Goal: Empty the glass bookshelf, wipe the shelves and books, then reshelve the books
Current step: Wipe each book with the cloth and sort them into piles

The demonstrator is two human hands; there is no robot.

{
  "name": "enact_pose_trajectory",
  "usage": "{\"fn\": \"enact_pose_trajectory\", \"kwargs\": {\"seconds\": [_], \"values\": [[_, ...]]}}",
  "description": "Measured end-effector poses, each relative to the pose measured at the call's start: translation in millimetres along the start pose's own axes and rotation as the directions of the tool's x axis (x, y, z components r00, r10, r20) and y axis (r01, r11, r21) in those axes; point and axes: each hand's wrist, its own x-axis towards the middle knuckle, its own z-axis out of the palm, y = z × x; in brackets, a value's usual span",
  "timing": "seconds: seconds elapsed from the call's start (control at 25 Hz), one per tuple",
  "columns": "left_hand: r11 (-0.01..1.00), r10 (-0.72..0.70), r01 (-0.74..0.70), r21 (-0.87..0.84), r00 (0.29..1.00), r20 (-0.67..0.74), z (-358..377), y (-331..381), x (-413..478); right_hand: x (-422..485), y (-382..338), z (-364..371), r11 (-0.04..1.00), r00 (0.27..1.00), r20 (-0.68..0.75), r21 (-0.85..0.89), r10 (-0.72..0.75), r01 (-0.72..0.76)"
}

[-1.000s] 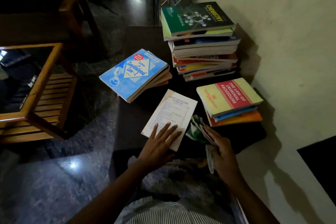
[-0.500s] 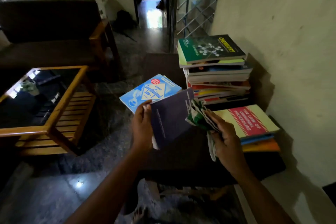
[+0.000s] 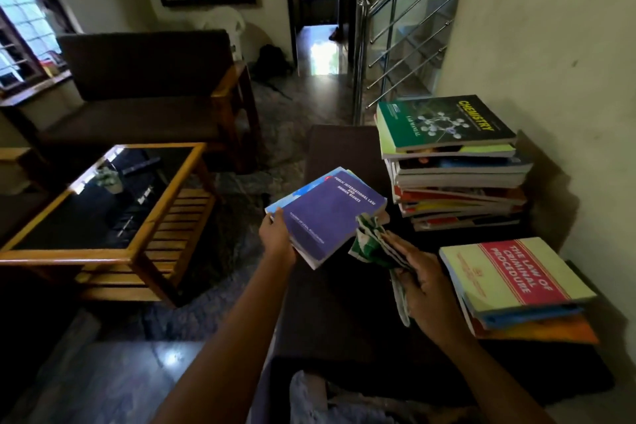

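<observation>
Here, the left hand (image 3: 277, 239) pinches a thin purple paperback (image 3: 335, 213), likely light and bendy, by its near edge over a blue book (image 3: 299, 194), while the right hand (image 3: 425, 282) curls round a cloth (image 3: 370, 244) beside it.

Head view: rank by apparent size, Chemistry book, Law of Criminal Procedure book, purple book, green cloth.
1. Law of Criminal Procedure book, though it lies nearest the camera, which may flatter it.
2. Chemistry book and purple book: covers look alike, not ranked.
3. green cloth, bunched in the right hand.
</observation>
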Motion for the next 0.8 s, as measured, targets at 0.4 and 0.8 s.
{"fn": "enact_pose_trajectory", "kwargs": {"seconds": [0.4,0.8], "values": [[0.995,-0.031,0.025,0.100,0.998,0.054,-33,-35,-18,-12,-10,8,0.980,0.985,0.044,0.108,0.165,-0.169],[0.986,0.024,-0.021,0.166,1.000,-0.018,-29,-8,22,-15,-9,10,0.975,0.981,0.067,0.115,0.185,-0.191]]}}
